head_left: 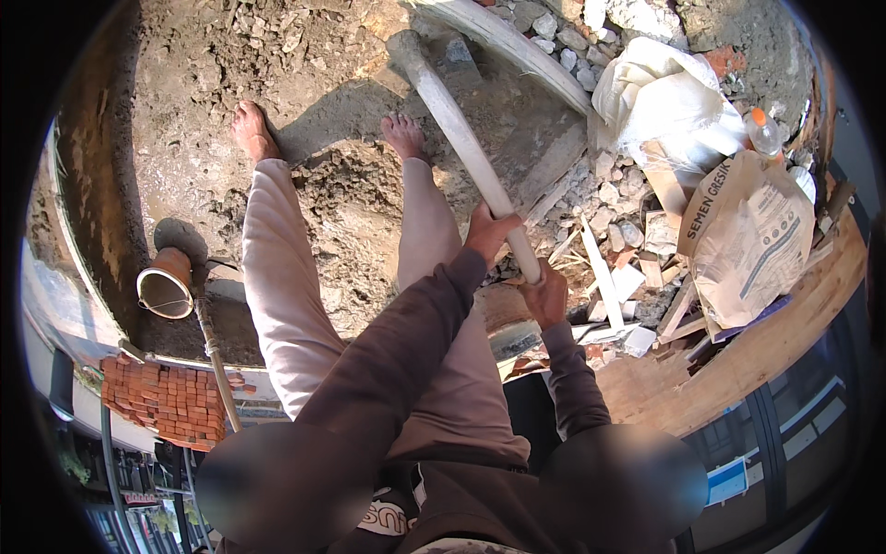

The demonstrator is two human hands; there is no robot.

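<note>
A long-handled hoe (461, 138) slants away from me, its pale wooden shaft in both my hands. My left hand (491, 231) wraps round the shaft at mid-length, and my right hand (546, 294) grips it near the butt end. At the far end the tool's head rests low over the wet grey-brown mortar (323, 231); the blade is mostly hidden in it, so its shape is hard to make out. My bare feet stand in the same wet mix, left foot (254, 131) and right foot (403, 136) apart.
A brown bucket (166, 284) tilts at the left beside a wooden pole (217, 360). Stacked red bricks (166, 397) lie beyond the trough's edge. On the right are rubble (614, 217), a white sack (660, 97), a paper cement bag (752, 235), an orange-capped bottle (763, 134) and a plank (503, 37).
</note>
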